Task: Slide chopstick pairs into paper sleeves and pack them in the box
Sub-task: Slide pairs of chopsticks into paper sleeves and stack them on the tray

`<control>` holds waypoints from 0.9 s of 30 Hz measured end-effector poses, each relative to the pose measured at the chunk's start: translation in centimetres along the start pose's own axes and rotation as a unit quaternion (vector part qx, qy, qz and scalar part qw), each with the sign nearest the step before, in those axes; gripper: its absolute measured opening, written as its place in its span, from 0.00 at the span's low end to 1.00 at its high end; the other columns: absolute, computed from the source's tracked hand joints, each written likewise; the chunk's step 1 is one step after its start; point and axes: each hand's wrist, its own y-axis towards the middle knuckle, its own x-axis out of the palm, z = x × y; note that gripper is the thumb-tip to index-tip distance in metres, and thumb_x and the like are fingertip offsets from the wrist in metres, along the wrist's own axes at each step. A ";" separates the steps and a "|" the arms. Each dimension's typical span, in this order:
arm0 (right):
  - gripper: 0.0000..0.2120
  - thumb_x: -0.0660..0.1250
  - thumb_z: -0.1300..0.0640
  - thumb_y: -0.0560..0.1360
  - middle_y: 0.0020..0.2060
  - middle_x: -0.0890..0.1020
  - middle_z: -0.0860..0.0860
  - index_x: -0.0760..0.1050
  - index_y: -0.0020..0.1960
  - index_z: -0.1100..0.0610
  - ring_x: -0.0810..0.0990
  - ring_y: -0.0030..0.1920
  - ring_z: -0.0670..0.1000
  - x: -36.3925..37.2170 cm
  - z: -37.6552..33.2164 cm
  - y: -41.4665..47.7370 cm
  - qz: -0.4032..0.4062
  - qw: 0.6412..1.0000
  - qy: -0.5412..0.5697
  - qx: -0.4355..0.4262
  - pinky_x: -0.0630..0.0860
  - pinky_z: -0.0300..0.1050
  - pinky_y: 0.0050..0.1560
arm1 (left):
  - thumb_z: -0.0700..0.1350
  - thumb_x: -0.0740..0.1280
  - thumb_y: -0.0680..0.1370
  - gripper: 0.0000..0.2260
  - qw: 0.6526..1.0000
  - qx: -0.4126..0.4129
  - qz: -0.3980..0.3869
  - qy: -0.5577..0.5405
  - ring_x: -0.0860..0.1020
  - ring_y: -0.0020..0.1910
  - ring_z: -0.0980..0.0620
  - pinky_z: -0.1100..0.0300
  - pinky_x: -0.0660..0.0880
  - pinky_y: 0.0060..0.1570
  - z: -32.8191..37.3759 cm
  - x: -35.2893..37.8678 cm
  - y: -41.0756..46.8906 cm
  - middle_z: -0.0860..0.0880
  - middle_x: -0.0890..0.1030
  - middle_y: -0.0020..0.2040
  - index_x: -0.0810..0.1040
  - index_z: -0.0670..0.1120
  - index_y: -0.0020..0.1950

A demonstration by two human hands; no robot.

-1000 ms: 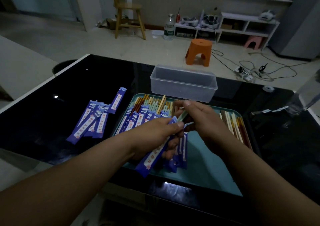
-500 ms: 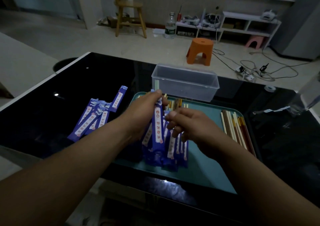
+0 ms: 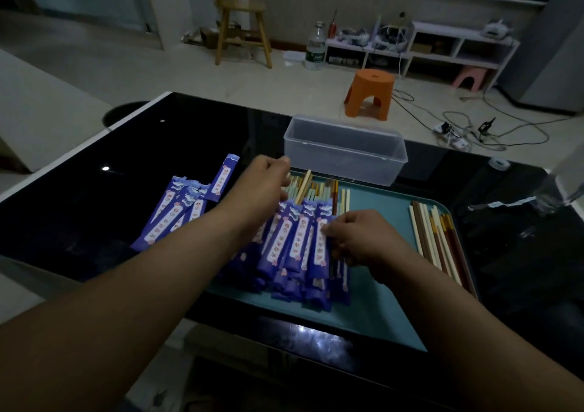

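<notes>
Head view: the left hand is being held over the top ends of the filled sleeves with its fingers curled, and whether anything is being gripped cannot be told. The right hand is being rested at the right side of that pile. Its curled fingertips are being pressed on the edge of the last sleeve, but whether that sleeve is being pinched cannot be told. The filled sleeves are being kept on the left part of the tray, and loose chopsticks along its right side. More sleeves are being kept on the table, left of the tray. The box is being kept just behind the tray.
</notes>
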 end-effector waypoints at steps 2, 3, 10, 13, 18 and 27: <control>0.07 0.71 0.59 0.80 0.40 0.87 0.61 0.81 0.46 0.62 0.80 0.30 0.50 0.6 0.0 0.1 -0.002 1.000 -0.024 -0.003 0.72 0.42 0.28 | 0.56 0.58 0.86 0.11 1.000 -0.001 -0.004 -0.001 0.79 0.52 0.51 0.56 0.72 0.45 -0.3 0.3 -0.2 0.50 0.79 0.56 0.73 0.50 0.60; 0.07 0.71 0.60 0.80 0.39 0.87 0.60 0.81 0.45 0.62 0.80 0.29 0.49 0.7 -0.1 0.1 0.002 0.999 -0.037 -0.009 0.73 0.42 0.27 | 0.55 0.58 0.86 0.11 1.000 0.004 -0.006 0.002 0.79 0.50 0.51 0.57 0.72 0.45 -0.5 0.5 -0.2 0.49 0.79 0.56 0.73 0.50 0.59; 0.07 0.70 0.59 0.80 0.35 0.87 0.56 0.78 0.45 0.61 0.83 0.31 0.48 0.3 0.1 0.2 0.027 0.997 -0.061 -0.030 0.77 0.43 0.31 | 0.55 0.59 0.86 0.11 1.000 0.005 -0.009 0.010 0.80 0.49 0.51 0.57 0.73 0.45 -0.7 0.7 -0.1 0.49 0.80 0.53 0.74 0.49 0.59; 0.09 0.70 0.58 0.80 0.32 0.85 0.54 0.78 0.43 0.60 0.82 0.29 0.47 0.4 0.2 0.2 0.036 0.996 -0.064 -0.052 0.75 0.43 0.30 | 0.55 0.61 0.85 0.10 1.000 0.005 -0.012 0.020 0.81 0.48 0.51 0.56 0.75 0.47 -0.7 0.9 0.0 0.49 0.81 0.53 0.74 0.50 0.59; 0.13 0.68 0.49 0.82 0.39 0.85 0.55 0.80 0.45 0.58 0.83 0.34 0.47 0.9 -0.2 -0.3 0.036 0.991 -0.067 -0.110 0.81 0.48 0.40 | 0.53 0.63 0.85 0.07 0.998 0.013 -0.011 0.064 0.81 0.47 0.54 0.59 0.74 0.43 -1.2 0.0 0.0 0.51 0.81 0.52 0.75 0.52 0.58; 0.11 0.66 0.47 0.83 0.40 0.86 0.50 0.79 0.46 0.50 0.85 0.44 0.51 1.4 -0.9 -0.8 0.049 0.980 -0.078 -0.176 0.83 0.55 0.50 | 0.50 0.65 0.83 0.11 0.954 0.059 0.053 0.288 0.81 0.45 0.45 0.52 0.75 0.44 -1.8 -3.2 2.3 0.45 0.82 0.45 0.80 0.44 0.47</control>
